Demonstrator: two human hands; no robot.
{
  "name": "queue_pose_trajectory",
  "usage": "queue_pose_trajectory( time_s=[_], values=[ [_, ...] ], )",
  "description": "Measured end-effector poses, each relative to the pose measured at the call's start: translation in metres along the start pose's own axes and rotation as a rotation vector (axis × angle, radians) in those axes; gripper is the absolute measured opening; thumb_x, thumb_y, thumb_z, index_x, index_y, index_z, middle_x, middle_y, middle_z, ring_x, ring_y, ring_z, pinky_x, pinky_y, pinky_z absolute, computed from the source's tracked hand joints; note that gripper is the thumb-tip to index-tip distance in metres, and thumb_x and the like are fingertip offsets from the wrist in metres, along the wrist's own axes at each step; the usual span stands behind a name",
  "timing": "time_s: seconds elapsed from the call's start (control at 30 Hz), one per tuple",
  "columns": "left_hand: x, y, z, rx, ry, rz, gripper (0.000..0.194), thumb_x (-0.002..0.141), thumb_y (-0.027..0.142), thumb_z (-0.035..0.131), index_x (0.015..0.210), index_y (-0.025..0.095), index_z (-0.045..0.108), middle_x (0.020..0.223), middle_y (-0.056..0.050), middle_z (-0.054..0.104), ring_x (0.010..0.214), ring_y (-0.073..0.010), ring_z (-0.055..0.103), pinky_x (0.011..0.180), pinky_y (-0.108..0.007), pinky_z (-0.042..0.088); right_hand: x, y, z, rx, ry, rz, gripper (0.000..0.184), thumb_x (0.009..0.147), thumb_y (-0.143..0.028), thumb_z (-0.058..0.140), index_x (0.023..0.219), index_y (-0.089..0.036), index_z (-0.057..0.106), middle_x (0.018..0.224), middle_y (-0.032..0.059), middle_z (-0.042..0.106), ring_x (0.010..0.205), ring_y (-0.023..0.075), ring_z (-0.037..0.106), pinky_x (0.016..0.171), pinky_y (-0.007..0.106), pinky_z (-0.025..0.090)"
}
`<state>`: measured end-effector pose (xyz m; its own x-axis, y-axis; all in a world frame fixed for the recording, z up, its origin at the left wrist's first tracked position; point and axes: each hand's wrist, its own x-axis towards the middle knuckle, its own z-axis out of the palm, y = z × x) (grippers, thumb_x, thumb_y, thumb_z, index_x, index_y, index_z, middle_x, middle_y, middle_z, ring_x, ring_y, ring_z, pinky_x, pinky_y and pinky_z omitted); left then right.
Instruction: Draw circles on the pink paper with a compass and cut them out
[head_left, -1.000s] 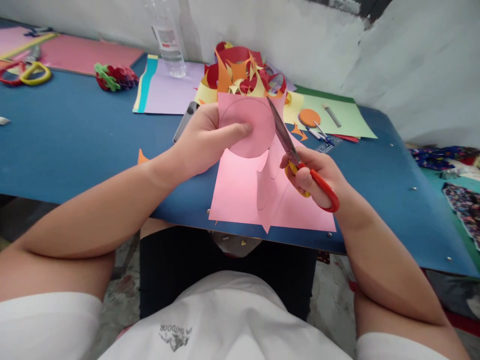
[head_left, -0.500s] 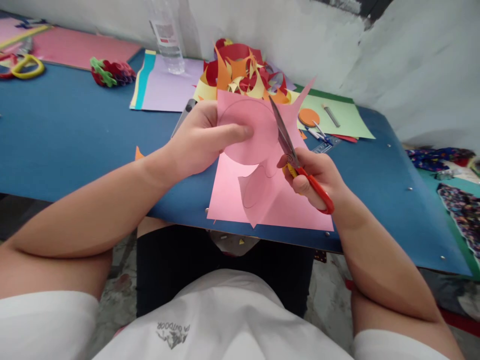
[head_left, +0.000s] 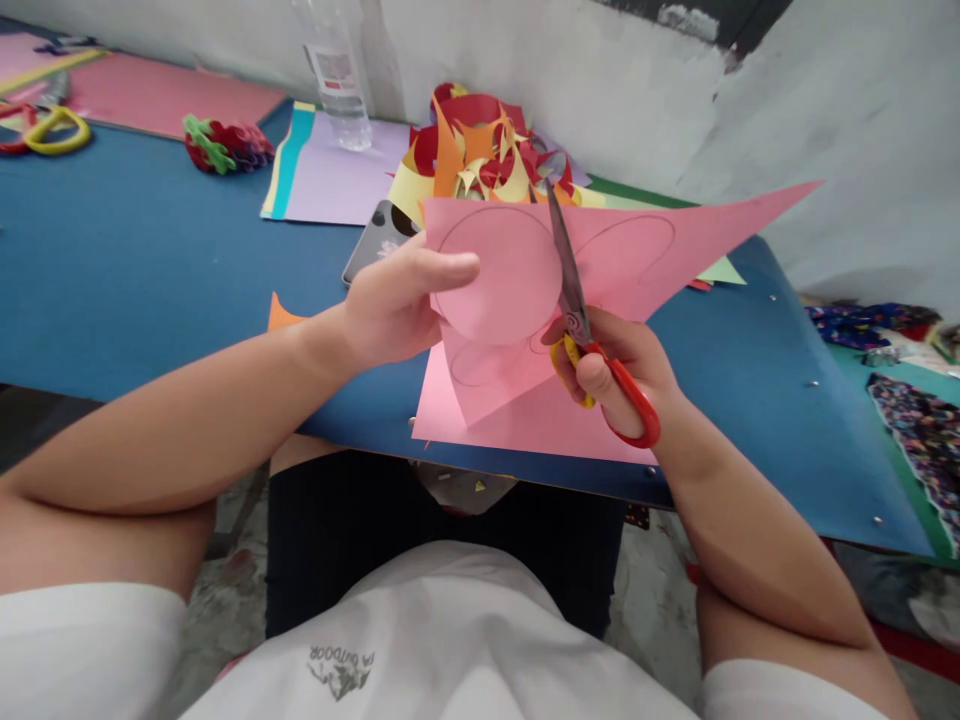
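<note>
My left hand (head_left: 397,305) pinches a pink paper sheet (head_left: 637,250) by a circle (head_left: 499,270) drawn on it, holding it up over the blue table (head_left: 150,260). My right hand (head_left: 611,365) grips red-handled scissors (head_left: 581,320), their blades pointing up along the circle's right edge. The lifted sheet stretches to the right in a long point and bears another pencilled outline. A second pink sheet (head_left: 540,425) lies flat beneath, at the table's near edge.
A heap of red, orange and yellow paper scraps (head_left: 480,150) lies behind the sheet. A phone (head_left: 375,245), a plastic bottle (head_left: 334,75), lilac paper (head_left: 337,180), a paper flower piece (head_left: 221,145) and yellow-handled scissors (head_left: 52,130) are on the table. Patterned fabric (head_left: 915,400) lies at right.
The pink sheet has swung round and up, so a long pointed part now stretches to the right. The scissors have stayed at the circle's right edge.
</note>
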<state>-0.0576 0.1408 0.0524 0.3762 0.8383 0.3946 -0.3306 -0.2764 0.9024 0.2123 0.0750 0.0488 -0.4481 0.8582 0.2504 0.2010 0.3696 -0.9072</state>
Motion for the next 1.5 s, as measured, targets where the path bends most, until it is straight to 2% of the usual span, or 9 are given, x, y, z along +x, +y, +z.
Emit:
queue_pose_trajectory(
  time_s=[0.1, 0.17, 0.33, 0.57, 0.77, 0.93, 1.13, 1.27, 1.5],
  values=[
    [-0.005, 0.002, 0.011, -0.045, -0.125, 0.031, 0.04, 0.092, 0.052, 0.101, 0.1, 0.023, 0.075, 0.092, -0.004, 0.078, 0.104, -0.031, 0.083, 0.09, -0.042, 0.074, 0.002, 0.001, 0.001, -0.039, 0.052, 0.036, 0.056, 0.104, -0.079, 0.074, 0.112, -0.023, 0.073, 0.076, 0.0001, 0.059, 0.064, 0.0179, 0.053, 0.056, 0.036, 0.04],
    [-0.007, -0.002, 0.016, 0.011, -0.059, 0.074, 0.039, 0.094, 0.052, 0.102, 0.101, 0.023, 0.076, 0.095, -0.006, 0.078, 0.11, -0.0319, 0.082, 0.098, -0.044, 0.074, 0.004, 0.004, 0.001, -0.074, 0.073, 0.035, 0.059, 0.102, -0.083, 0.073, 0.111, -0.025, 0.073, 0.075, 0.0004, 0.06, 0.064, 0.019, 0.054, 0.056, 0.037, 0.041],
    [-0.008, -0.01, 0.018, 0.102, 0.096, 0.105, 0.031, 0.101, 0.05, 0.096, 0.106, 0.023, 0.082, 0.104, -0.007, 0.082, 0.107, -0.0309, 0.081, 0.095, -0.044, 0.072, 0.005, -0.001, 0.0, -0.15, 0.097, 0.054, 0.065, 0.098, -0.089, 0.073, 0.109, -0.026, 0.073, 0.069, -0.0002, 0.06, 0.062, 0.0201, 0.056, 0.058, 0.039, 0.044],
    [-0.005, 0.002, 0.013, 0.241, 0.05, 0.362, 0.022, 0.108, 0.036, 0.087, 0.099, 0.017, 0.084, 0.092, -0.003, 0.077, 0.095, -0.0222, 0.078, 0.088, -0.035, 0.066, 0.002, -0.014, -0.007, -0.182, 0.072, -0.013, 0.064, 0.099, -0.085, 0.077, 0.109, -0.023, 0.072, 0.071, -0.0014, 0.062, 0.059, 0.0145, 0.051, 0.059, 0.034, 0.039],
    [-0.005, 0.011, 0.012, 0.307, 0.047, 0.344, 0.015, 0.103, 0.03, 0.082, 0.101, 0.015, 0.082, 0.091, -0.001, 0.073, 0.094, -0.022, 0.077, 0.092, -0.041, 0.068, 0.0, -0.017, -0.006, -0.144, 0.039, 0.016, 0.066, 0.098, -0.089, 0.075, 0.109, -0.025, 0.069, 0.074, -0.0015, 0.056, 0.062, 0.0165, 0.047, 0.059, 0.036, 0.036],
    [-0.005, 0.009, 0.01, 0.28, -0.005, 0.386, 0.009, 0.107, 0.021, 0.076, 0.104, 0.013, 0.081, 0.091, 0.001, 0.071, 0.094, -0.0173, 0.077, 0.089, -0.033, 0.068, -0.003, -0.015, -0.004, -0.075, 0.008, 0.049, 0.064, 0.099, -0.089, 0.075, 0.115, -0.028, 0.068, 0.078, -0.0005, 0.054, 0.065, 0.0191, 0.046, 0.058, 0.039, 0.035],
    [0.003, -0.001, -0.004, 0.377, -0.274, 0.611, 0.02, 0.116, 0.022, 0.066, 0.13, 0.011, 0.075, 0.103, 0.003, 0.068, 0.108, -0.0181, 0.082, 0.092, -0.037, 0.071, -0.002, -0.008, -0.004, -0.086, -0.011, -0.025, 0.059, 0.102, -0.087, 0.072, 0.116, -0.03, 0.07, 0.076, -0.0011, 0.057, 0.066, 0.0181, 0.048, 0.06, 0.038, 0.038],
    [0.004, -0.001, -0.003, 0.333, -0.28, 0.593, 0.016, 0.114, 0.013, 0.065, 0.126, 0.012, 0.076, 0.101, 0.005, 0.068, 0.108, -0.0153, 0.083, 0.092, -0.031, 0.07, -0.002, -0.006, -0.002, -0.1, 0.02, -0.053, 0.062, 0.102, -0.087, 0.073, 0.116, -0.027, 0.071, 0.075, -0.0024, 0.056, 0.064, 0.0161, 0.048, 0.06, 0.036, 0.039],
    [0.0, 0.0, -0.002, 0.335, -0.261, 0.565, 0.016, 0.117, 0.025, 0.07, 0.124, 0.013, 0.078, 0.099, 0.005, 0.07, 0.103, -0.0159, 0.085, 0.089, -0.029, 0.071, -0.001, -0.003, -0.001, -0.1, 0.044, -0.088, 0.059, 0.102, -0.084, 0.076, 0.109, -0.026, 0.073, 0.073, -0.0031, 0.056, 0.06, 0.0143, 0.046, 0.058, 0.036, 0.036]
  ],
)
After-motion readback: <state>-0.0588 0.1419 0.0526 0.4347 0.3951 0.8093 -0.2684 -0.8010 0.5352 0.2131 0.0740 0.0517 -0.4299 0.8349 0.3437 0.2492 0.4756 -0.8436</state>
